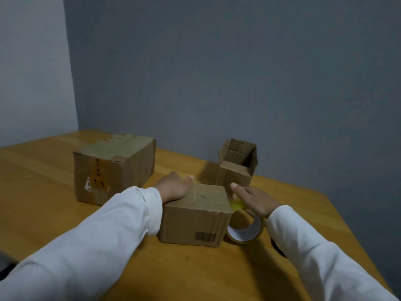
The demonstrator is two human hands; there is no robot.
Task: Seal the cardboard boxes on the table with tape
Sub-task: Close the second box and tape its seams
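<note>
1. Box in hand: the small closed box (196,216) sits at the near middle of the table (43,192), flaps down, and a faint glossy strip seems to run across its top. Hard to be sure, the frame is soft.
2. Your left hand (173,187) lies flat on the box's top left edge, fingers straight, pressing, gripping nothing.
3. Your right hand (253,197) is at the box's top right corner, fingers extended over a yellowish stretch of tape (237,205). Whether you pinch it, I can't tell.
4. The tape roll (246,228) hangs or leans just beside the box's right face, under your right hand, with the strip leading up to the corner.
5. Step, as a judgement: you're laying the strip over this box's top seam and down its right side.
6. Next move calls for smoothing the strip flat, then tearing or cutting it from the roll while your left hand steadies the box.
7. The open box (237,168) stands behind, near the wall, flaps up. The part of its inside that shows looks empty. It's not sealed.
8. The large box (112,168) sits far left, well apart, closed, with old tape and labels on it. Contents hidden.
9. Contents of the small box are hidden too.
</note>
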